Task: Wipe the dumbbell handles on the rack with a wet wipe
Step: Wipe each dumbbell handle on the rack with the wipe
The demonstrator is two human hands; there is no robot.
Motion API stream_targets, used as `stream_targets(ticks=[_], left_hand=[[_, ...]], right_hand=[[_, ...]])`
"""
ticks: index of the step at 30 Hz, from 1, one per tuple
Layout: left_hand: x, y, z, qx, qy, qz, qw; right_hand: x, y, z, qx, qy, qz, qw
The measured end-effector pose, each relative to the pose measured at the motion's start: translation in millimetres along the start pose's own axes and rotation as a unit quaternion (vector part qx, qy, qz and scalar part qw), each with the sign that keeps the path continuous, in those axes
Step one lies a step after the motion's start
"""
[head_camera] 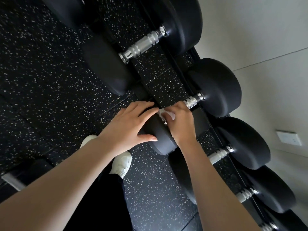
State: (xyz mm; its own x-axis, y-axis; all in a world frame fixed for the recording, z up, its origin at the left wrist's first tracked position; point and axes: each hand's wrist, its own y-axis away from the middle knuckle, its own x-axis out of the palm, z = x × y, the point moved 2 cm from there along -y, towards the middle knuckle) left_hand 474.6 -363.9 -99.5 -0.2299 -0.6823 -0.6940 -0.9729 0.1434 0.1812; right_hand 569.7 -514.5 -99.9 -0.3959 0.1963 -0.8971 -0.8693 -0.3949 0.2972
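Note:
Several black dumbbells with chrome handles lie side by side on a black rack [196, 117]. My right hand [179, 121] is wrapped round the near part of one chrome handle [191, 102] with a white wet wipe [164, 113] bunched under its fingers. My left hand [128, 124] rests with straight fingers on the near black head [160, 139] of that same dumbbell. The far head [218, 87] of this dumbbell shows fully. Most of the handle is hidden under my right hand.
Another dumbbell handle [143, 43] lies further up the rack, and two more handles [220, 155] [246, 195] lie nearer. Black speckled rubber floor [41, 80] spreads to the left. My white shoes [122, 163] stand below. A pale wall with a socket plate [289, 137] is at right.

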Motion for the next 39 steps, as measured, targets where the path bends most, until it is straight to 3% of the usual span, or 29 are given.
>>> stream_targets(ticks=[11, 19, 25, 28, 30, 35, 39], left_hand=[[3, 0, 4, 0.010, 0.009, -0.030, 0.999], [6, 0, 6, 0.012, 0.004, -0.042, 0.999], [7, 1, 7, 0.011, 0.007, -0.042, 0.999], [7, 0, 7, 0.010, 0.014, -0.040, 0.999], [7, 0, 7, 0.011, 0.014, -0.040, 0.999], [6, -1, 6, 0.011, 0.008, -0.046, 0.999], [6, -1, 6, 0.009, 0.009, -0.045, 0.999]], right_hand=[[-2, -4, 5, 0.067, 0.088, -0.023, 0.994], [-25, -17, -4, 0.170, 0.009, -0.231, 0.958], [-27, -22, 2, 0.252, 0.046, -0.302, 0.918], [-27, -27, -1, 0.300, 0.044, -0.283, 0.910], [-25, -28, -3, 0.293, 0.041, -0.248, 0.922], [-13, -6, 9, 0.191, 0.074, -0.132, 0.970], [-8, -1, 13, 0.155, 0.102, -0.037, 0.982]])
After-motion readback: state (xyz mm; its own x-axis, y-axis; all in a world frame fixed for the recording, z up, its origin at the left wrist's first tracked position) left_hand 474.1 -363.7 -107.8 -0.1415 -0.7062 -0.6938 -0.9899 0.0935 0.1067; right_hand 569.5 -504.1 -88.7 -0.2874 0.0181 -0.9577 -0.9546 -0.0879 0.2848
